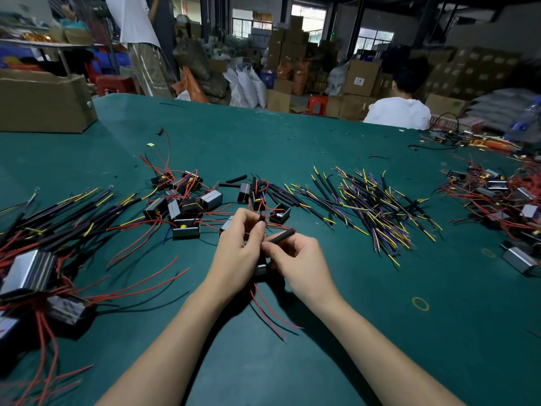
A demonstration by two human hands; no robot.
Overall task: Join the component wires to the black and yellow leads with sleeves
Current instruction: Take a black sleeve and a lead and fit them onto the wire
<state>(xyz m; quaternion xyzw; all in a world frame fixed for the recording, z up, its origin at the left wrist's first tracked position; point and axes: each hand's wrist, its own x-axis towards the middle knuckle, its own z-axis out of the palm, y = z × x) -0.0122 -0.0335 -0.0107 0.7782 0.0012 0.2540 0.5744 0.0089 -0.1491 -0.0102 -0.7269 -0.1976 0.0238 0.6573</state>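
Black sleeve (281, 235), slim, tilted.

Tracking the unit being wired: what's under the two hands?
A small black component shows between the left hand and right hand, red wires trailing out below. Its body is mostly covered.

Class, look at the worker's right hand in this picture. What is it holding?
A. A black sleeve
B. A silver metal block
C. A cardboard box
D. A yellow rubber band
A: the right hand pinches a black sleeve between thumb and fingers, its far end pointing up and to the right, while the left hand grips thin red wires close beside it above the green table.
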